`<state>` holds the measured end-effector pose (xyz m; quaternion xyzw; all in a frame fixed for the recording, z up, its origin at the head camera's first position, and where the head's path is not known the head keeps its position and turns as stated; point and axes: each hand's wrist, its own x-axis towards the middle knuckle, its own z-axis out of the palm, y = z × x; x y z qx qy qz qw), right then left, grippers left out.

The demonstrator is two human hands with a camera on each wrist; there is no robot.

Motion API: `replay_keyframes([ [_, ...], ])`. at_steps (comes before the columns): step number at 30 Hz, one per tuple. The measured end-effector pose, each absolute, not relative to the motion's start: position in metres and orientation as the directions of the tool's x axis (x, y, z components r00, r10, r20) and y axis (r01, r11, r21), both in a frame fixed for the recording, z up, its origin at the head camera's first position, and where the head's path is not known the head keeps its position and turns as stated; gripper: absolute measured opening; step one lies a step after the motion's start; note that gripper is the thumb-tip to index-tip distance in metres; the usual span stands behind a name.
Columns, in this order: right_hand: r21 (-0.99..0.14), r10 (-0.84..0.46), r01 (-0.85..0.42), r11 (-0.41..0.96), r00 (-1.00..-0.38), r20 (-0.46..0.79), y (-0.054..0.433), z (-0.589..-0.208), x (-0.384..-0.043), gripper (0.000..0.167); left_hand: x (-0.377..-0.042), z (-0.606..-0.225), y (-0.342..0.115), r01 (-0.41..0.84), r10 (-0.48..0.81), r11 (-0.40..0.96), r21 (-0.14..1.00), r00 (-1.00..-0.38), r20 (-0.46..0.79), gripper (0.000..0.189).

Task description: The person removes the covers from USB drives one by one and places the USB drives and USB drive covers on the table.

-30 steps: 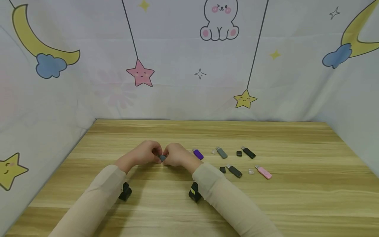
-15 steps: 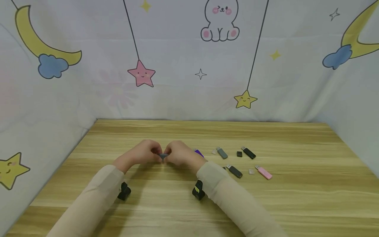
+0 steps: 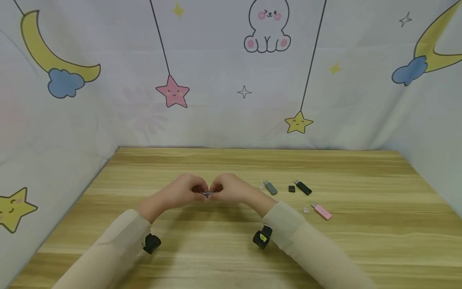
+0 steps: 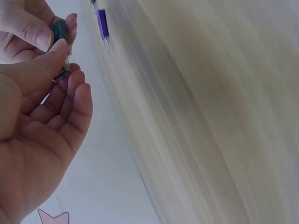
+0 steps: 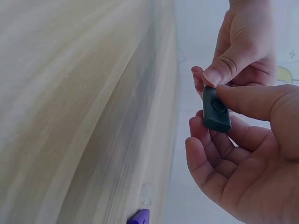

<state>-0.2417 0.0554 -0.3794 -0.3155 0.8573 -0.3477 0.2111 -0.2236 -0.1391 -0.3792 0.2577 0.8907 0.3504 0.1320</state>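
Observation:
My right hand (image 3: 232, 188) pinches a dark teal USB stick (image 5: 216, 112) between thumb and fingers. Its metal plug (image 4: 67, 61) points toward my left hand (image 3: 185, 190). The left fingertips pinch a small see-through cap (image 4: 60, 75) at the plug end, mostly covered by the thumb and fingers. Both hands meet over the table, fingertips close together. A purple USB stick (image 4: 103, 24) lies on the table beyond the hands, with a clear cap (image 5: 146, 193) at its end; the right hand hides it in the head view.
Right of the hands lie a grey USB stick (image 3: 270, 188) with a clear cap (image 3: 260, 187), a black USB stick (image 3: 303, 187) with a black cap (image 3: 291, 188), and a pink USB stick (image 3: 321, 211) with a clear cap (image 3: 306, 210). A printed cloth (image 3: 216, 120) stands behind the table.
Both hands have shifted right together with the teal USB stick. The right hand and forearm now cover the purple stick and the front black stick with its cap in the head view.

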Motion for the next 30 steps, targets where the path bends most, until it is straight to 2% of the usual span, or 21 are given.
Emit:
replay_keyframes([
  [10,-0.756,-0.748,-0.455,0.471,-0.659,-0.070,0.085,-0.370,-0.220,0.011,-0.201,-0.373,-0.121,0.377,0.590,0.539,0.754,-0.807,-0.019,0.005],
  [19,-0.764,-0.755,-0.478,0.433,-0.655,-0.018,0.105,-0.366,-0.204,0.014,-0.182,-0.366,-0.104,0.389,0.587,0.505,0.770,-0.810,0.024,0.004],
  [30,-0.812,-0.752,-0.422,0.403,-0.659,-0.031,0.128,-0.367,-0.185,0.017,-0.161,-0.365,-0.083,0.434,0.605,0.441,0.786,-0.790,0.097,0.004],
])
